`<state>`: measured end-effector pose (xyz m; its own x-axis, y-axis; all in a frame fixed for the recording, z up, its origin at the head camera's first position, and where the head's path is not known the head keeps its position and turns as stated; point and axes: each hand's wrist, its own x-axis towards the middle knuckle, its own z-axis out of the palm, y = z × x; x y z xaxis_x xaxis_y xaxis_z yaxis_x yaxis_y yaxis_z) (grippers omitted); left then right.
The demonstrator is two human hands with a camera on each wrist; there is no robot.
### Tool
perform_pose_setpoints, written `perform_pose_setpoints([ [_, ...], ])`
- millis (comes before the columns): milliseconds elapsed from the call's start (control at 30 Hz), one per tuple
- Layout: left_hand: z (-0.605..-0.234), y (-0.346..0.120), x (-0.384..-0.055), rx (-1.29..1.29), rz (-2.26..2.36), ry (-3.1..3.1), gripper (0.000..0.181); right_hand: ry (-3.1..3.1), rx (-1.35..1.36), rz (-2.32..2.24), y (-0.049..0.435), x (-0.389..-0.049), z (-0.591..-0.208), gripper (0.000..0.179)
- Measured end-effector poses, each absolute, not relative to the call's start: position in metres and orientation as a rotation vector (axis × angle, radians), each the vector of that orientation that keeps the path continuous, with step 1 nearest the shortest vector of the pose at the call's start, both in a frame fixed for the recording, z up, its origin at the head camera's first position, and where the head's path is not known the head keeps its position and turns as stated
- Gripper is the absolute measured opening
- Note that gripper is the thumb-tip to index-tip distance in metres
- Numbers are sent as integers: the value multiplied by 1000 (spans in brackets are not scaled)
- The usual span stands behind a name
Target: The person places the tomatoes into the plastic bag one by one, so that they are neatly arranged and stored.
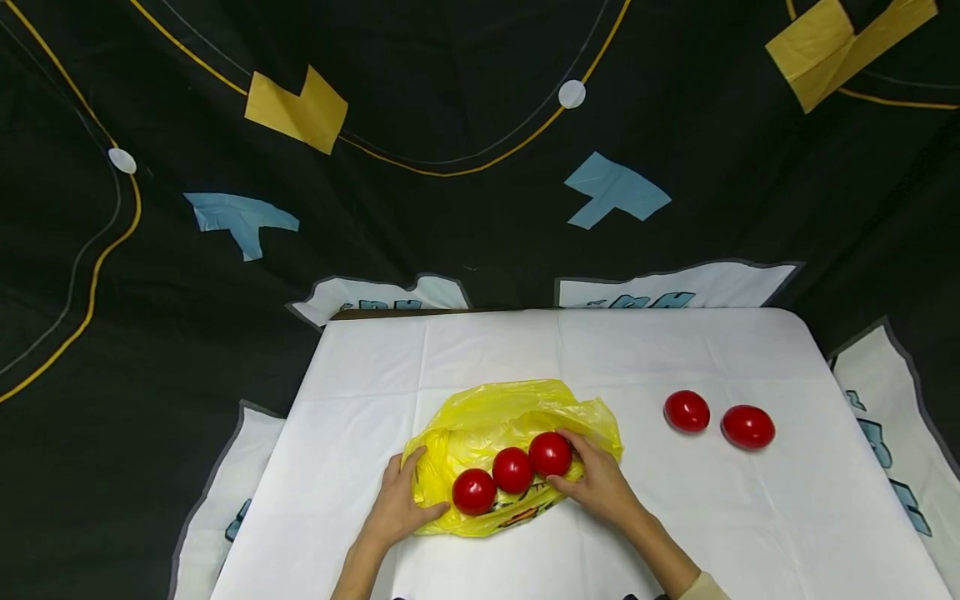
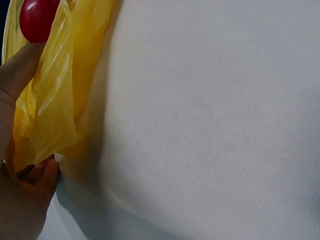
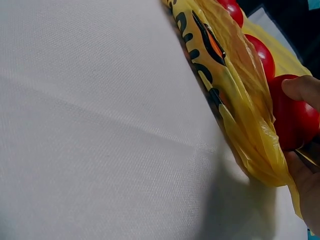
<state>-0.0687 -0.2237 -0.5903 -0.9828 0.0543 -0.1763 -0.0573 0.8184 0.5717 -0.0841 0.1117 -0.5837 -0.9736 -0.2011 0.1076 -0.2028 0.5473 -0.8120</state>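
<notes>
Balls, three of them, red and glossy, lie in a slanting row in the folds of a yellow bag: the left ball [image 1: 473, 492], the middle ball [image 1: 512, 470] and the right ball [image 1: 551, 454]. The yellow bag [image 1: 487, 417] is thin, crumpled plastic with dark lettering and an orange mark along its near side, and it spreads out behind the row on the tabletop [image 1: 817, 517]. The plastic rises along the front of the balls in the right wrist view.

The right hand [image 1: 600, 483] is partly closed round the right ball, its thumb on the near side and its fingers on the far side, with some of the plastic close by. The left hand [image 1: 401, 500] is curved wide at the other end, holding the edge of the yellow bag between thumb and fingers; its thumb reaches close to the left ball, and whether they touch I cannot tell.

Well to the right, two more red balls, the nearer loose ball [image 1: 686, 412] and the outer loose ball [image 1: 747, 427], sit just beside each other on the white tabletop.

Behind hangs a black cloth [image 1: 450, 225] with yellow lines, gold patches [image 1: 296, 112] and blue patches [image 1: 618, 192].
</notes>
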Motion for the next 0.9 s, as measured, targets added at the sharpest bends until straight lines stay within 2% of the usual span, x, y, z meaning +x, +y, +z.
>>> perform_pose_setpoints([
  [900, -591, -224, -68, 8, 886, 2831, 102, -2856, 318, 1398, 114, -81, -593, 71],
])
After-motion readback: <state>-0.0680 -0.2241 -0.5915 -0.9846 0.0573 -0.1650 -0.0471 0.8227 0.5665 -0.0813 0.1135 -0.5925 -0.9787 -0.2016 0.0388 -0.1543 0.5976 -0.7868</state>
